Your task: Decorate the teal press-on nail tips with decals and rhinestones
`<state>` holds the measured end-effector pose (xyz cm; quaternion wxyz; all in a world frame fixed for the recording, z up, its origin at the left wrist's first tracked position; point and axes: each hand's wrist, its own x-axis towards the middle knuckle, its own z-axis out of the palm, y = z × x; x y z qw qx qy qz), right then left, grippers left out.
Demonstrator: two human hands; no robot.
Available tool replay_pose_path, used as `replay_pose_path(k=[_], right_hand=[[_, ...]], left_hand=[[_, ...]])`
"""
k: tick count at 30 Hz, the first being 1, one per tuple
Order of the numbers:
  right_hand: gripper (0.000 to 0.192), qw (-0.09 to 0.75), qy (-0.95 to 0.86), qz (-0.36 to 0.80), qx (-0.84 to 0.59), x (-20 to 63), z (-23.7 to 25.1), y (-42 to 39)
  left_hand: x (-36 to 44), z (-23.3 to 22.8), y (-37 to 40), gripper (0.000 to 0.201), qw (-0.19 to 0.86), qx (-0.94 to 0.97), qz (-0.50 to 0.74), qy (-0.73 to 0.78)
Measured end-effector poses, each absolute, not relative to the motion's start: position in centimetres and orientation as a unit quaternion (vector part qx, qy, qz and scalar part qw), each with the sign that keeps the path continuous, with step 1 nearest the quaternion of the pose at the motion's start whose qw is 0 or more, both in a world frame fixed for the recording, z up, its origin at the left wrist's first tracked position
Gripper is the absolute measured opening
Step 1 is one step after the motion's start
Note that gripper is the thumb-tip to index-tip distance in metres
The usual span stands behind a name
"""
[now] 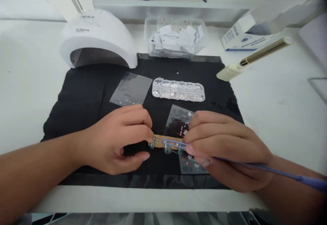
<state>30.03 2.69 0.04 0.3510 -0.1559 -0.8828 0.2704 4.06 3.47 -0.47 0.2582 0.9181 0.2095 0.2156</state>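
A narrow tan strip [160, 144] lies across the black mat, with several glossy grey-green artificial nails [167, 147] on it. My left hand [120, 136] is at the strip's left end. Its fingers are bent, with the index fingertip touching the end nail or strip, and the thumb stands apart. My right hand [224, 146] is closed around purple tweezers [276, 172]. The slim tweezer tips reach left over the strip, close to my left fingertip. Whether they pinch anything is too small to tell. Under my right hand lies a clear sticker sheet [176, 117], partly hidden.
Behind the hands are a clear compartment box of rhinestones [178, 89] and another sticker sheet [131, 89]. A white nail lamp [99, 37] stands back left. At the back are a plastic tub of packets [176, 44], a cream-and-gold handheld device [252, 60] and an opened carton [242, 36].
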Motion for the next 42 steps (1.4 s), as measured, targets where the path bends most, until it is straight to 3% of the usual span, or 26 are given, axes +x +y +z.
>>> replay_pose_path(k=[25,42], right_hand=[[0.013,0.355,-0.882,0.266,-0.162,30.00,0.17,2.48],[0.026,0.506,-0.740,0.385,-0.221,30.70,-0.79,3.22]], left_hand=[[4.13,-0.63,3.57,0.012,0.247,0.924,0.208,0.206],[4.14,-0.67,3.60,0.015,0.240,0.927,0.216,0.192]])
